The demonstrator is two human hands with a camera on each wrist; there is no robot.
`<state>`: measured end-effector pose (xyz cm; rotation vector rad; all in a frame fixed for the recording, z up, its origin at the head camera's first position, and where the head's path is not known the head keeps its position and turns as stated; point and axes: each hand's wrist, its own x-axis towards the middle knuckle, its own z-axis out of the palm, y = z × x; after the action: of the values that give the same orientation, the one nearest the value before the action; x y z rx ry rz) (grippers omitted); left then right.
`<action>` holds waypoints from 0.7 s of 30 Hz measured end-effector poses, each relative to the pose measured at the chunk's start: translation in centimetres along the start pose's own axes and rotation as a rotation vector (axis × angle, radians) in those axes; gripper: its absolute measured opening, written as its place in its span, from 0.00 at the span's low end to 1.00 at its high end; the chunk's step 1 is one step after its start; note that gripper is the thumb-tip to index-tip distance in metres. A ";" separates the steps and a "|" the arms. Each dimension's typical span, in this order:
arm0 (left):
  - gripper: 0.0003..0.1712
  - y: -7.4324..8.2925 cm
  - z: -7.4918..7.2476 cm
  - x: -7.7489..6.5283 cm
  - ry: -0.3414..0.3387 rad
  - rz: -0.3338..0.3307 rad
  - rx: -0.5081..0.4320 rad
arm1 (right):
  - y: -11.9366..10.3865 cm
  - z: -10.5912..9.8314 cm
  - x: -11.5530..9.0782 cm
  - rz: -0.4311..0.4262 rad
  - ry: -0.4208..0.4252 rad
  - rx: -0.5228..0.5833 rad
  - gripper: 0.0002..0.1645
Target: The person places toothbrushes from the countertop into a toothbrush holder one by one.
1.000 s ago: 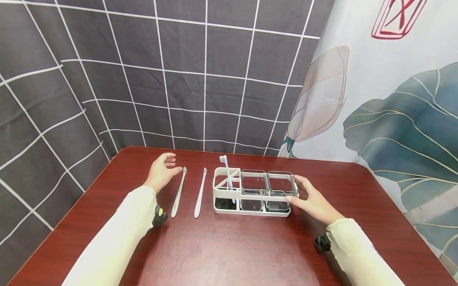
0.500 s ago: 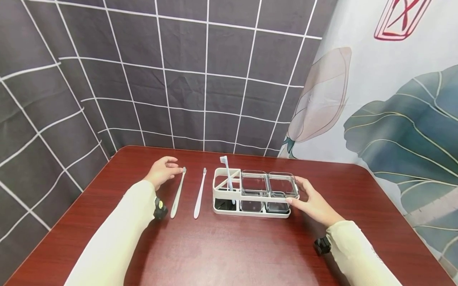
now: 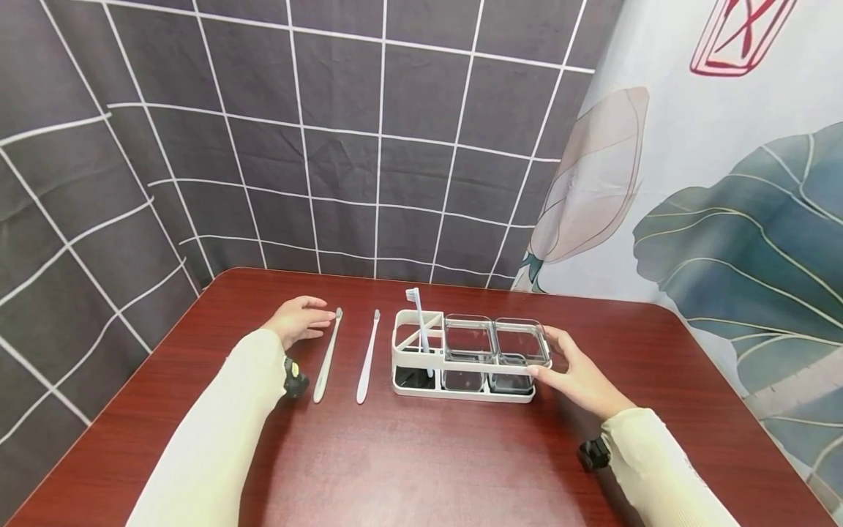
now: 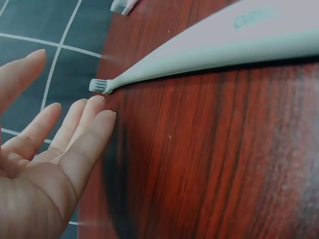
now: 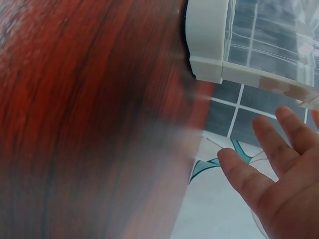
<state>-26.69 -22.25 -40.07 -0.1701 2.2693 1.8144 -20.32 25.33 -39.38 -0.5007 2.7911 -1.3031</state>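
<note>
In the head view, my left hand point(image 3: 296, 322) hovers beside the head of a white toothbrush point(image 3: 328, 359), palm towards it. The left wrist view shows its fingers fairly straight, holding nothing, just short of the brush head point(image 4: 99, 85). A second white toothbrush point(image 3: 367, 360) lies parallel to the right. A white holder point(image 3: 461, 396) stands further right, with one toothbrush point(image 3: 418, 322) leaning upright in its left compartment and two clear cups point(image 3: 469, 338) in the others. My right hand point(image 3: 582, 373) is at the holder's right end, thumb by the front corner, fingers extended.
A dark red wooden table point(image 3: 421, 461) carries everything. Behind it hangs a dark grey cloth point(image 3: 339, 168) with a white grid, and a white patterned cloth point(image 3: 593, 271) hangs on the right. Black wrist cameras point(image 3: 295, 379) sit on both sleeves.
My left hand has drawn slightly left from the toothbrush head, its fingers straightening. The right hand, the holder and the toothbrushes stay about where they were.
</note>
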 end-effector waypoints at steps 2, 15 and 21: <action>0.33 -0.1 0.0 0.1 -0.007 -0.003 0.003 | 0.0 0.0 0.0 -0.003 0.000 -0.002 0.44; 0.27 0.8 0.4 0.2 -0.053 -0.081 0.052 | 0.2 0.1 0.0 -0.006 0.006 -0.017 0.43; 0.22 0.8 0.9 0.4 -0.010 -0.078 0.060 | 0.1 0.0 0.0 -0.006 0.009 -0.019 0.43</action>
<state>-27.20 -21.20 -39.63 -0.2357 2.2740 1.7031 -20.37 25.40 -39.51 -0.5057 2.8143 -1.2837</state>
